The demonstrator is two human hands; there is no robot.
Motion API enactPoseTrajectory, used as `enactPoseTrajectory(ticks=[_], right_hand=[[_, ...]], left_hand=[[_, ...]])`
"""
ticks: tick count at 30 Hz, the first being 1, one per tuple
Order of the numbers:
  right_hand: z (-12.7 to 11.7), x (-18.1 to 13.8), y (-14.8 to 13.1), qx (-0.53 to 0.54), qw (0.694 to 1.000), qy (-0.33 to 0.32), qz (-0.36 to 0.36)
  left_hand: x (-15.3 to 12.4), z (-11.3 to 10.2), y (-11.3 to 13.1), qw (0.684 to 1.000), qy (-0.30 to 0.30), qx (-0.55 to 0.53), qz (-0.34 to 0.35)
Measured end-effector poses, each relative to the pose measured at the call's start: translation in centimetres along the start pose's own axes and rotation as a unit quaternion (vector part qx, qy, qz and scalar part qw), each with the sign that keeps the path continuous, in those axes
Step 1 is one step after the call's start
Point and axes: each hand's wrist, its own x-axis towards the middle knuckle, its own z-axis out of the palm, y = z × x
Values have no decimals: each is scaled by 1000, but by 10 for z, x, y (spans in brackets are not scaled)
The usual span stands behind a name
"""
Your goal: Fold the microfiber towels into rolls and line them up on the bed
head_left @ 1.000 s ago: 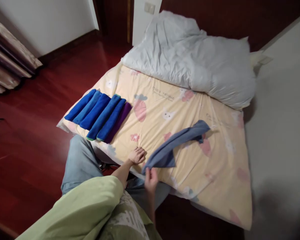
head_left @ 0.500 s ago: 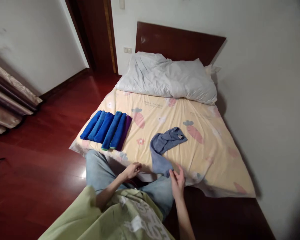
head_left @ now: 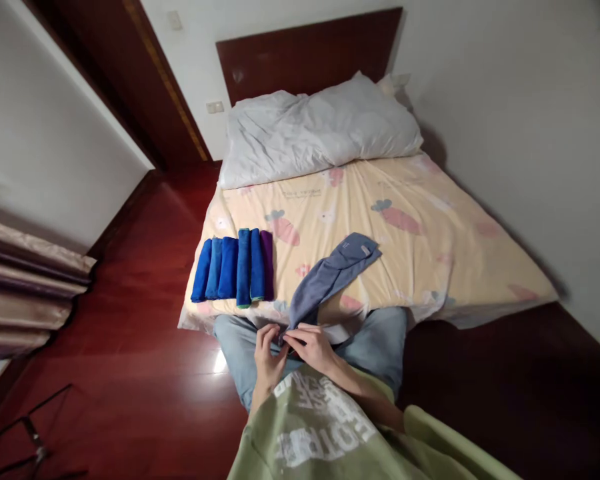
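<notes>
A grey-blue towel [head_left: 330,272] stretches as a long strip from the middle of the bed to its front edge, a pale label on its far end. At its near end, above my lap, my left hand [head_left: 269,359] and my right hand [head_left: 314,347] are side by side, fingers pinched on the gathered tip. The fingers partly hide that tip. To the left lie several rolled blue towels [head_left: 229,268] in a row, with a purple towel [head_left: 268,267] at the row's right end.
The bed is covered by a yellow carrot-print sheet [head_left: 420,267]. White bedding [head_left: 320,130] is heaped against the dark headboard [head_left: 310,53]. A black stand's legs [head_left: 33,433] show on the floor at lower left, below the curtain [head_left: 30,287].
My right hand has brought the towel's near end leftward to my lap, and my left hand has joined it there. The towel now lies straighter. My view has turned and shifted.
</notes>
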Motion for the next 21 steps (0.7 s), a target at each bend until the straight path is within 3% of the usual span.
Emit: enactPoseTrajectory(ticks=[5,9,12,14,18,21], right_hand=[[-11,9,-5,-25,999,22,7],[-3,6,-1,-20,999,28,35],[-2,6,10,-46,997,32,45],[-9,10,22,-82,994,40,63],[-36,18,50,-178,972,89,121],[-60,20,69,-228,954,140,132]], left_hand=[[26,-14,-5,990,-114,-11,79],[32,-30,-9,986,-112,-10,122],[34,-46,-1,986,-87,-13,140],[37,-57,7,988,-39,-5,152],[51,-77,23,976,94,25,197],[64,-89,30,962,125,44,237]])
